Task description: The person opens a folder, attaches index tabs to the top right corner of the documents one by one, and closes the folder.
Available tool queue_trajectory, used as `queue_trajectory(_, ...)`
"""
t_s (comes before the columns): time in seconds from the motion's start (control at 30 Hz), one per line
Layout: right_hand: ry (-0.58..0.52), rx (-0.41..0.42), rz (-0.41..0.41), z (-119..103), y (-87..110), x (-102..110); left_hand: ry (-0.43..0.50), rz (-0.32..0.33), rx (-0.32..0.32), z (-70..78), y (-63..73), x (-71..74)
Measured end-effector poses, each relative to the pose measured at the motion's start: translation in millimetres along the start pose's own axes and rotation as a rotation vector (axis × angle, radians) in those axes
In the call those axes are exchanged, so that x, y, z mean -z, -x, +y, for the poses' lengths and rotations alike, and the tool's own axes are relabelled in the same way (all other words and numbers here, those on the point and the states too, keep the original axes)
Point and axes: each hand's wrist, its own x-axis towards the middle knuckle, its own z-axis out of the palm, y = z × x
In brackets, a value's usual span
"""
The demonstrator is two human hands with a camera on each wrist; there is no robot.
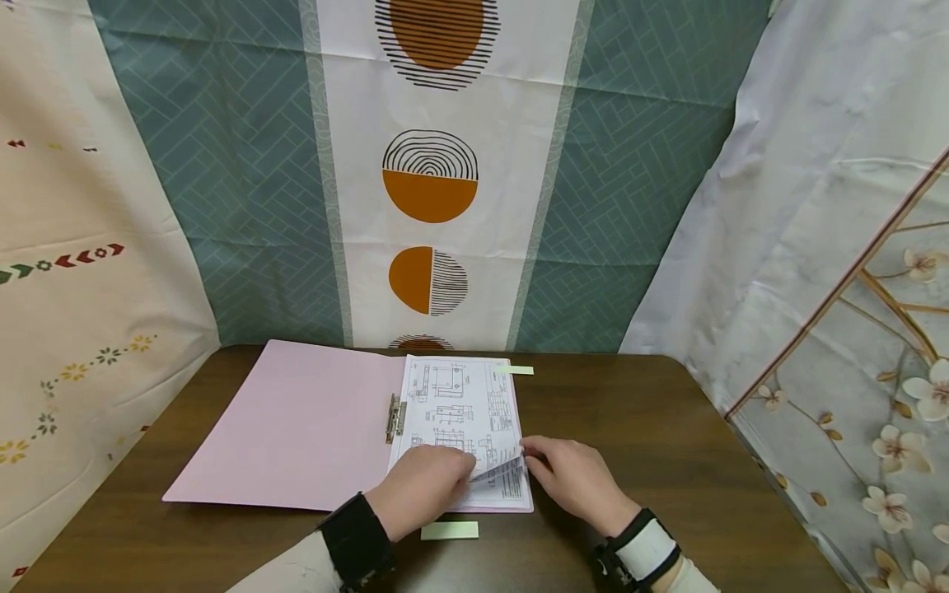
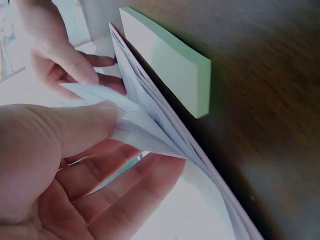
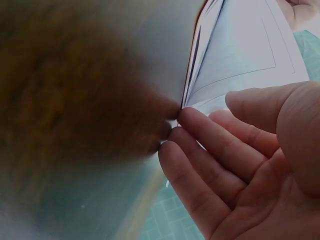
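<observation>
A pink folder (image 1: pixel 296 428) lies spread on the table, with a stack of printed sheets on its right side. The top sheet (image 1: pixel 460 395) bears technical drawings, and its lower right corner is lifted, showing another printed sheet (image 1: pixel 504 486) beneath. My left hand (image 1: pixel 430 486) pinches the sheet's lower edge between thumb and fingers, as the left wrist view shows. At the stack's right edge is my right hand (image 1: pixel 574 473); in the right wrist view its fingertips (image 3: pixel 187 115) touch the paper edges, thumb held apart.
A metal clip (image 1: pixel 396 418) sits at the folder's spine. A pale green sticky tab (image 1: pixel 522 371) sticks out past the top sheet's upper right. Just in front of the folder lies a green sticky note pad (image 1: pixel 449 530) on the brown table (image 1: pixel 623 403). Patterned cloths hang around the table.
</observation>
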Motion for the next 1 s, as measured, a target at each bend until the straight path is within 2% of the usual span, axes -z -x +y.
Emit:
queue_trajectory(0.17, 0.003, 0.009, 0.017, -0.3, -1.1, -0.8, 0.117, 0.013, 0.036, -8.2, 3.6, -1.0)
queue_trajectory(0.37, -0.018, -0.002, 0.022, -1.1, -1.8, -1.0, 0.150, 0.105, 0.075, -12.3, 7.9, 0.5)
queue_trajectory(0.47, -0.006, 0.009, 0.029, -2.6, -1.5, -1.4, 0.104, 0.176, 0.089, -12.1, 9.6, 1.6)
queue_trajectory(0.7, 0.051, 0.075, 0.033, -12.5, -4.5, -3.2, -0.094, 0.331, 0.128, -15.8, 19.7, 4.5)
queue_trajectory(1.0, 0.063, 0.120, -0.012, -23.3, -7.3, -4.7, -0.252, 0.435, 0.074, -29.3, 36.9, 6.5)
